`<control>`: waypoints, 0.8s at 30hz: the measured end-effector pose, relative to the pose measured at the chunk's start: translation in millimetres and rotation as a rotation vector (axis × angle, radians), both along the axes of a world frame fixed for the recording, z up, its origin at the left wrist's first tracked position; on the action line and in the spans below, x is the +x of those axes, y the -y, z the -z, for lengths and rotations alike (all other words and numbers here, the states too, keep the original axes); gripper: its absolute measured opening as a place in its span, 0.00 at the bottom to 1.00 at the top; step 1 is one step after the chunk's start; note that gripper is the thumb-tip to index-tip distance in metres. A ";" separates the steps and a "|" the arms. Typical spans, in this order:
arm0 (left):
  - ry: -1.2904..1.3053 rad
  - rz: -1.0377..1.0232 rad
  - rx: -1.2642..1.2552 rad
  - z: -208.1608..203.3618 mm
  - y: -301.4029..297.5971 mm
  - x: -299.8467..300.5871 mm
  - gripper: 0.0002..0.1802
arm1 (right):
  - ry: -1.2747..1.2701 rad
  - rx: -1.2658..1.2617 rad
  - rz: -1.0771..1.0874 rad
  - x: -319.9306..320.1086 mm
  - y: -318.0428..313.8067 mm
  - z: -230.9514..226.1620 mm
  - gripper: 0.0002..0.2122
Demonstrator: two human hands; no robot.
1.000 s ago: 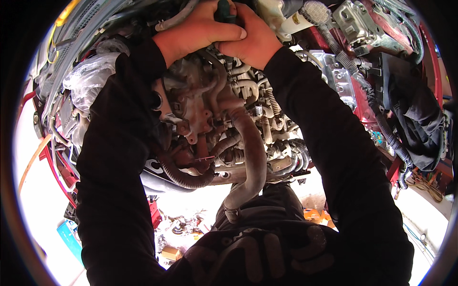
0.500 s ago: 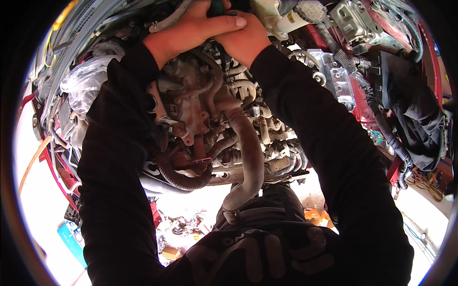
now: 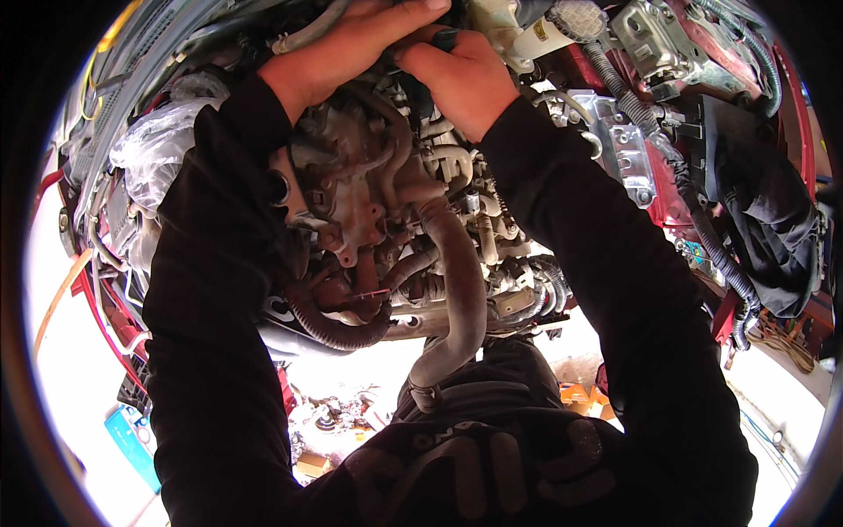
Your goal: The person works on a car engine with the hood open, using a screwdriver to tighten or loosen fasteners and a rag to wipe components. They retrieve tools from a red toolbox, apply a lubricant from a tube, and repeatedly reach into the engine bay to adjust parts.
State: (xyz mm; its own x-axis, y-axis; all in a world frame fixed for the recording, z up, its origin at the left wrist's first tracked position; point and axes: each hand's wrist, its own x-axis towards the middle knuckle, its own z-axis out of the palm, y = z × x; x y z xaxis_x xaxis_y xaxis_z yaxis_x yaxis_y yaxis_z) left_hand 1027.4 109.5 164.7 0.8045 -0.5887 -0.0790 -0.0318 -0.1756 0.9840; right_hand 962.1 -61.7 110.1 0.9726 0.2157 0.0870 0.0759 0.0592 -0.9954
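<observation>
Both my arms, in black sleeves, reach over an engine [image 3: 351, 176] to the far edge of the view. My left hand [image 3: 351, 48] lies at the far rim beside a pale hose [image 3: 312, 33], its thumb stretched to the right; the other fingers are cut off or hidden. Just right of it, my right hand [image 3: 470, 83] is closed, thumb bent in against curled fingers. A small dark green piece [image 3: 445, 39] shows at its knuckles; I cannot make out what it is. A white reservoir with a round cap [image 3: 575, 22] stands right of this hand.
A thick grey-brown hose [image 3: 457, 281] curves toward me from the engine. Crumpled clear plastic [image 3: 162, 145] lies on the left. On the right run a corrugated conduit [image 3: 694, 193] and a black cloth [image 3: 760, 211]. A blue box [image 3: 132, 439] sits on the floor below left.
My hands, overlapping before, have drawn slightly apart. The right has moved a little right and nearer to me; the left thumb has shifted farther away.
</observation>
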 end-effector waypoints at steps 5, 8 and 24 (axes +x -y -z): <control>-0.065 0.031 -0.045 2.4 -5.5 1.4 0.21 | 0.096 0.015 0.012 -8.6 -4.2 -0.4 0.17; -0.043 0.003 -0.032 5.8 -7.6 4.1 0.21 | 0.101 0.054 0.062 -10.0 -5.1 0.8 0.18; -0.070 -0.059 -0.065 15.4 -12.8 15.1 0.17 | 0.350 0.148 0.051 -7.5 -23.3 0.1 0.27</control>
State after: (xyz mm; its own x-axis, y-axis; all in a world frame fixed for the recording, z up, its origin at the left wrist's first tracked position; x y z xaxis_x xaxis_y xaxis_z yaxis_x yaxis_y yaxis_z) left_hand 1042.5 122.3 149.3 0.8319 -0.5460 -0.0996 0.0463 -0.1106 0.9928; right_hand 954.6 -38.4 110.0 0.8878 0.1283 0.4420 0.4159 0.1875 -0.8899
